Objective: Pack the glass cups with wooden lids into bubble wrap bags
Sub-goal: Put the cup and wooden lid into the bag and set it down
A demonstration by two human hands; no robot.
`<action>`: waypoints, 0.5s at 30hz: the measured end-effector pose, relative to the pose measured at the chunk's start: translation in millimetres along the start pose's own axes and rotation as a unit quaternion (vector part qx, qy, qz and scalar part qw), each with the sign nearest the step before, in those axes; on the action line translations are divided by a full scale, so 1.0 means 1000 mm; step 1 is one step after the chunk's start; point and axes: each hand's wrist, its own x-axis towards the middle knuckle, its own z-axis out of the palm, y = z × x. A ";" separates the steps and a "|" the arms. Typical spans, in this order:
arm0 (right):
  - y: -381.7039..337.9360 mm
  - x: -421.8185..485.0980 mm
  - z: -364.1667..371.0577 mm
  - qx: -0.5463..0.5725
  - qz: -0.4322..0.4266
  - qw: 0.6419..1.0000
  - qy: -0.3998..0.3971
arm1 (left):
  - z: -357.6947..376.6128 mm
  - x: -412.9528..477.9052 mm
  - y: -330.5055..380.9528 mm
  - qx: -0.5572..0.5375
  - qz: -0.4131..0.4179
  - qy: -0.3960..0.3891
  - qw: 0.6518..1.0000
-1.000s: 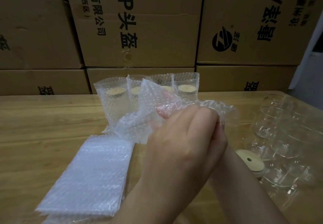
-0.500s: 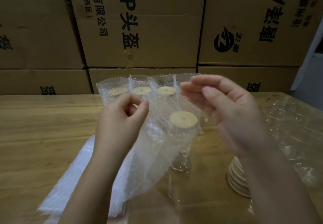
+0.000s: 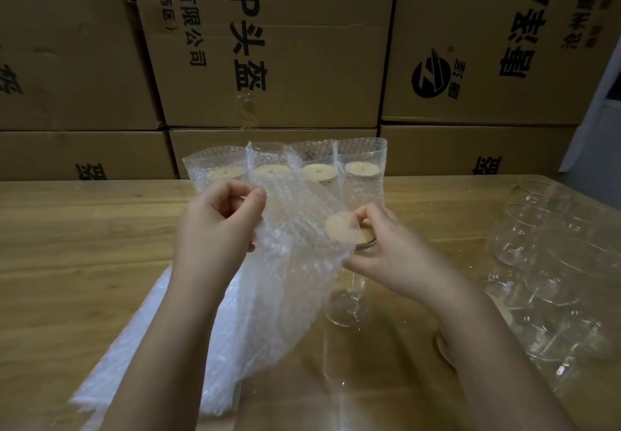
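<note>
A clear glass cup (image 3: 346,306) with a round wooden lid (image 3: 342,230) stands on the wooden table (image 3: 67,262) in front of me. My left hand (image 3: 218,232) pinches the top edge of an open bubble wrap bag (image 3: 285,279) that hangs beside the cup and partly covers the lid. My right hand (image 3: 393,255) grips the cup at its lidded rim, thumb below and fingers over the lid's edge.
Several bagged, lidded cups (image 3: 285,168) stand in a row at the back. A stack of flat bubble wrap bags (image 3: 161,356) lies at the front left. Bare glass cups (image 3: 551,279) crowd the right side. A pile of wooden lids (image 3: 447,346) sits behind my right forearm. Cardboard boxes (image 3: 268,44) wall the back.
My right hand has come down from the air onto the cup's lidded rim. My left hand still pinches the bag, which now hangs closer over the lid.
</note>
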 end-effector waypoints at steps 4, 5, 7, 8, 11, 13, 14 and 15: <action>0.001 -0.002 -0.003 -0.017 -0.017 1.000 -0.002 | 0.003 0.000 -0.005 0.027 0.034 0.046 0.998; 0.001 -0.003 -0.006 -0.019 -0.019 1.000 0.001 | 0.004 0.000 -0.006 0.019 0.031 0.047 0.998; 0.002 -0.005 -0.014 -0.008 -0.012 1.000 0.020 | 0.006 0.000 -0.007 0.012 0.022 0.042 0.999; 0.002 -0.006 -0.019 0.010 -0.003 0.999 0.044 | 0.006 0.000 -0.008 0.014 0.020 0.039 0.999; -0.001 -0.012 -0.038 0.109 0.021 0.971 0.210 | 0.007 -0.001 -0.009 0.020 0.017 0.031 0.999; -0.009 -0.020 -0.050 0.197 -0.001 0.916 0.351 | 0.008 -0.002 -0.009 0.023 0.015 0.026 0.999; -0.013 -0.024 -0.055 0.250 -0.027 0.882 0.399 | 0.008 -0.003 -0.009 0.026 0.014 0.023 0.999; -0.015 -0.027 -0.059 0.309 -0.052 0.849 0.426 | 0.009 -0.004 -0.008 0.028 0.014 0.020 0.999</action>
